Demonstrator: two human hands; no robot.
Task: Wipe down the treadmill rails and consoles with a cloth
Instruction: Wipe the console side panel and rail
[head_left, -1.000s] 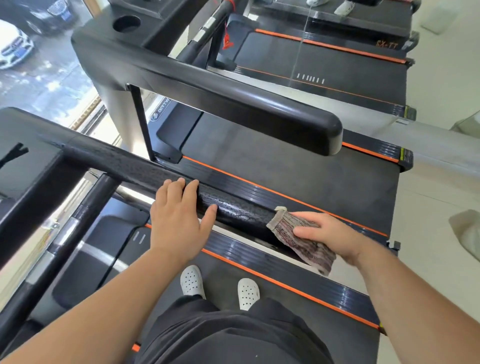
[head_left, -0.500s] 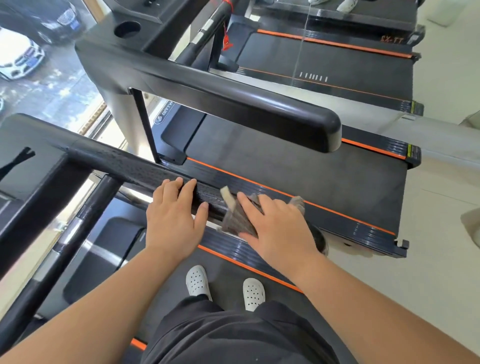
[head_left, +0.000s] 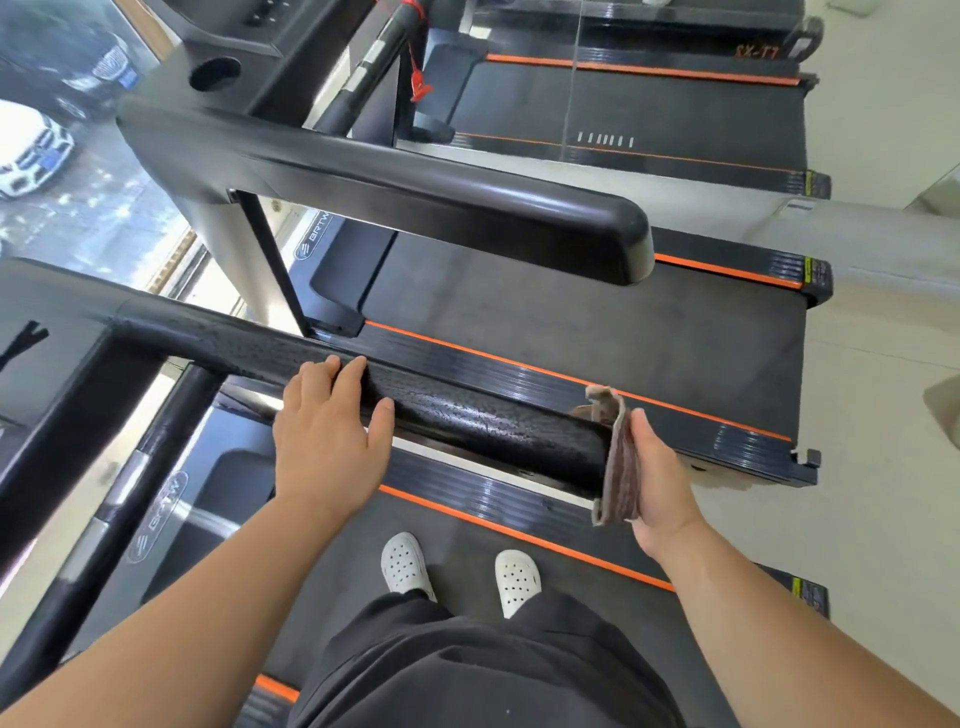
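1. I get one wide-angle view, from the person's head, tilted steeply down and forward.
2. It sits close above the black textured treadmill handrail (head_left: 483, 426), with the white perforated clogs (head_left: 406, 565) directly below.

three treadmills stand side by side: a near treadmill (head_left: 571, 587), a middle treadmill (head_left: 571, 332) and a far treadmill (head_left: 623, 104). three dark handrails show, one to each machine: the near handrail (head_left: 493, 426), the middle handrail (head_left: 441, 208), the far handrail (head_left: 370, 67). two bare hands, a left hand (head_left: 332, 452) and a right hand (head_left: 662, 473). one brownish cloth (head_left: 618, 467). two white perforated clogs, a left clog (head_left: 405, 566) and a right clog (head_left: 517, 579). one round cup holder (head_left: 214, 73). one red safety clip (head_left: 420, 85). two cars beyond the glass: one white car (head_left: 31, 150), one dark car (head_left: 78, 62).
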